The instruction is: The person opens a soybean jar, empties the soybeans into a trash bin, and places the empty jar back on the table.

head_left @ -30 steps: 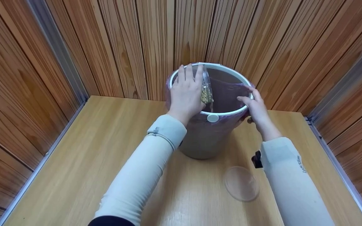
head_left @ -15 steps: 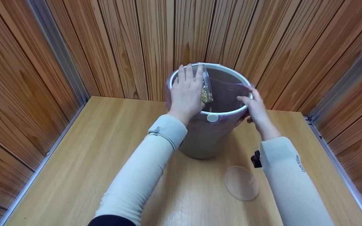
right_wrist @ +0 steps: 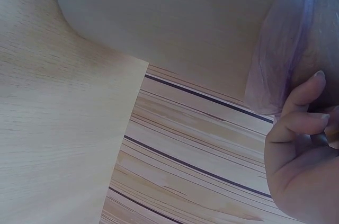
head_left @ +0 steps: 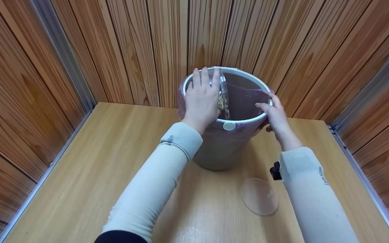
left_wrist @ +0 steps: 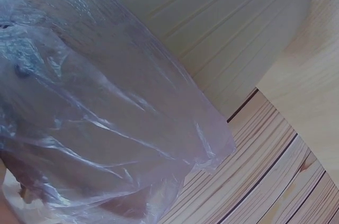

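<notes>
My left hand (head_left: 202,101) grips a clear plastic jar (head_left: 224,91) tipped on its side over the mouth of a trash bin (head_left: 214,152). Small yellow-green pieces (head_left: 222,103) show inside the jar, and a blurred streak lies below them. Most of the jar is hidden behind the hand. A thin purple bin liner (head_left: 245,101) lines the bin and is folded over outside its white rim (head_left: 245,72). On the right, my right hand (head_left: 276,114) holds the rim, thumb inside; its other fingers (right_wrist: 304,94) curl outside by the liner.
A clear round lid (head_left: 259,197) lies on the wooden table (head_left: 120,162) in front of the bin. Wood-panelled walls (head_left: 167,40) stand close behind and on both sides. A small white round knob (head_left: 229,126) sits at the rim's front.
The left hand has shifted very slightly, and the jar's visible edge has turned a little over the bin. My right hand and the lid stay in place.
</notes>
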Demonstrator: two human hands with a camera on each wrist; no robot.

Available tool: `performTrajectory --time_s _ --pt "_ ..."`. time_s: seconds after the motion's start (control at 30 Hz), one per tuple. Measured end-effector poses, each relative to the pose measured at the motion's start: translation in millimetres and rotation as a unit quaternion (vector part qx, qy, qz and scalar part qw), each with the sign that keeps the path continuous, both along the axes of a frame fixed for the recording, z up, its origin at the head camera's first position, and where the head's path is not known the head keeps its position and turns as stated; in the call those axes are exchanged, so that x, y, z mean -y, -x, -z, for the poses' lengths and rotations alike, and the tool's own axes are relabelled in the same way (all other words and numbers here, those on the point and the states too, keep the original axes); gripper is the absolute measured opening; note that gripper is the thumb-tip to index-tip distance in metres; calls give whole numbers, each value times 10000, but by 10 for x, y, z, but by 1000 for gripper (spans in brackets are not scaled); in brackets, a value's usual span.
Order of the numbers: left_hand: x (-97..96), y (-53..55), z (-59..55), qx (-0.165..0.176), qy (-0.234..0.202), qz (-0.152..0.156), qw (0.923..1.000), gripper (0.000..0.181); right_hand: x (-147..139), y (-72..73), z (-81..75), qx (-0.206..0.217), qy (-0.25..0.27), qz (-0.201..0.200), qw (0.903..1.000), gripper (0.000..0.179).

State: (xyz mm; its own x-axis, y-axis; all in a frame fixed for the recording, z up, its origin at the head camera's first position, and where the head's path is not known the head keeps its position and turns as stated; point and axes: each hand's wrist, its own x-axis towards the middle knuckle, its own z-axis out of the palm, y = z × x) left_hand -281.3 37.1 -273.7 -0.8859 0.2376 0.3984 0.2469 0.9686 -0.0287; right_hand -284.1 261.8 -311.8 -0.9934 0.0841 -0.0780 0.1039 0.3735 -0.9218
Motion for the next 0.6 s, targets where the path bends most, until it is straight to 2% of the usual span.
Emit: performTrajectory --time_s 0.6 --pt "-2 -27 -7 -135 171 0 9998 101 12 -25 -9 -85 -60 34 9999 62"
